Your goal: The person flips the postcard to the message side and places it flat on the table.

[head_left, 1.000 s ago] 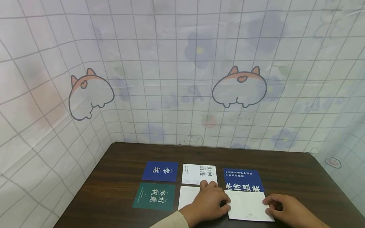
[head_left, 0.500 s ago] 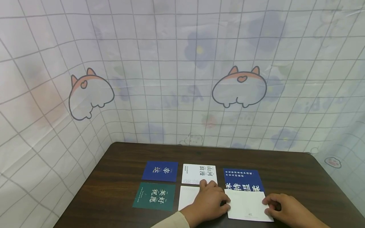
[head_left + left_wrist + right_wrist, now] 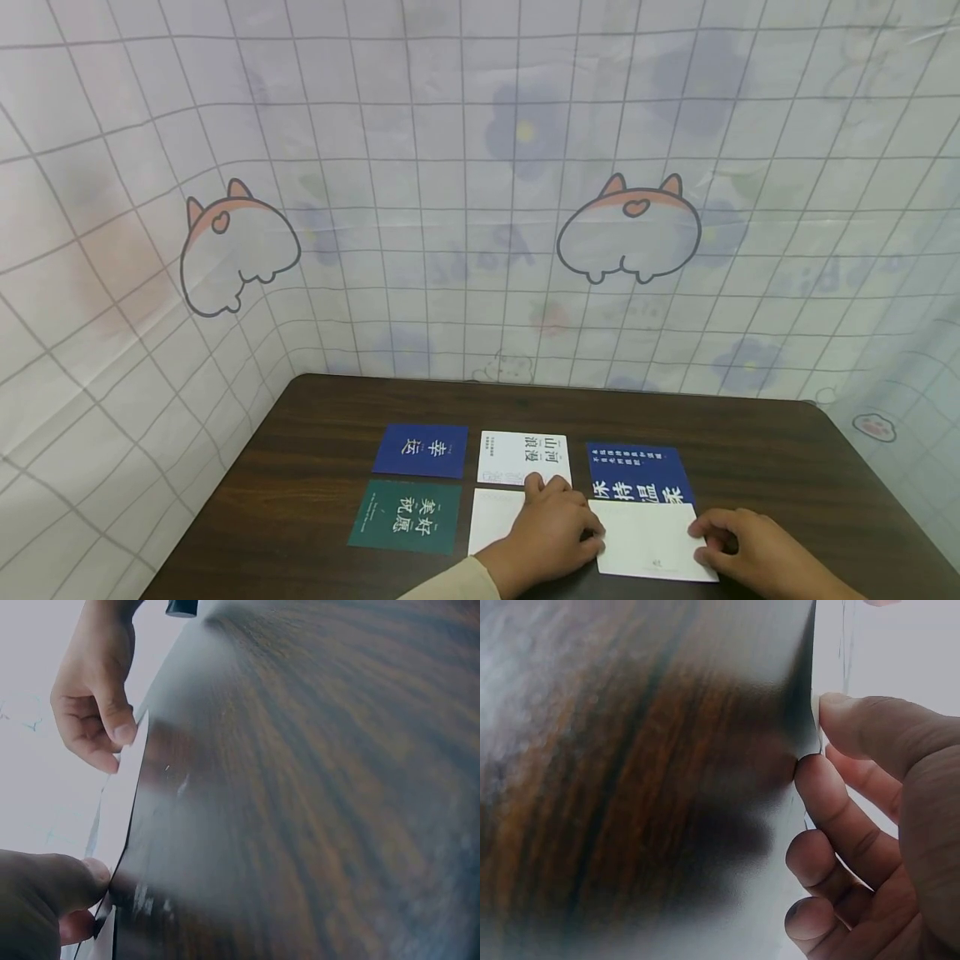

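A plain white card [image 3: 648, 537], with a tiny printed mark near its front edge, lies at the front right and overlaps the lower part of a blue card [image 3: 637, 471]. My left hand [image 3: 549, 532] pinches its left edge between thumb and finger, while its other fingers reach over another white card [image 3: 493, 517]. On the opposite edge, my right hand [image 3: 757, 550] pinches the card with thumb and index finger. In the right wrist view the thumb [image 3: 855, 720] presses the card's edge [image 3: 825, 660] from above. The card appears slightly raised there.
Behind my left hand lies a white card with dark characters [image 3: 521, 457]. Farther left are another blue card [image 3: 422, 452] and a green card [image 3: 405, 517]. All rest on a dark wooden table [image 3: 300, 467], with a patterned white curtain [image 3: 450, 208] behind it.
The plain white card has shifted very slightly left, and both hands with it. The other cards look the same.
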A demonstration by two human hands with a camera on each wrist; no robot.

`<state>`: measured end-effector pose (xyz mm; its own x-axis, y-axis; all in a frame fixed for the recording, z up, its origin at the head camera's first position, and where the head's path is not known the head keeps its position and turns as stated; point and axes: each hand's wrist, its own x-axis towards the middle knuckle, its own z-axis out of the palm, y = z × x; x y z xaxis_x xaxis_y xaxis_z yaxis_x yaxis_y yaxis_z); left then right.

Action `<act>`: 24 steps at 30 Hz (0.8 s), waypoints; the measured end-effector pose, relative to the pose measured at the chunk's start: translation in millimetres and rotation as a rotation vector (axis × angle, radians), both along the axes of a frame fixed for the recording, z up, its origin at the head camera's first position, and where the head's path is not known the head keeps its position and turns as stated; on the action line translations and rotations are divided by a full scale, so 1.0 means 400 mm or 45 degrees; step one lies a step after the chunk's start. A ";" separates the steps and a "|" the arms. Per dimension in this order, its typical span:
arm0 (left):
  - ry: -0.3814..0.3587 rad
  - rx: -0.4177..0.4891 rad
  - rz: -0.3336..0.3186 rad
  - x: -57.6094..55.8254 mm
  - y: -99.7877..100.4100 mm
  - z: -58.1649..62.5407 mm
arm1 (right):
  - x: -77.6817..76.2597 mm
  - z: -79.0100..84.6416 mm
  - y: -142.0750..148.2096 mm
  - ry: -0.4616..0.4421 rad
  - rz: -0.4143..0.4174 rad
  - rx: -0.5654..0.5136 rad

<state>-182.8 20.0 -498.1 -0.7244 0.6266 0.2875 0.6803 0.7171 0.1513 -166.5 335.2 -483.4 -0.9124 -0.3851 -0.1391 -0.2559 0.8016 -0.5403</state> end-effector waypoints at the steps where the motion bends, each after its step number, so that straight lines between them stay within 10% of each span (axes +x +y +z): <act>1: -0.004 0.000 0.001 0.000 0.000 0.000 | 0.000 -0.001 0.002 0.009 0.010 -0.001; 24: -0.041 0.016 -0.013 0.003 -0.010 0.007 | 0.004 0.001 -0.004 0.137 -0.054 0.129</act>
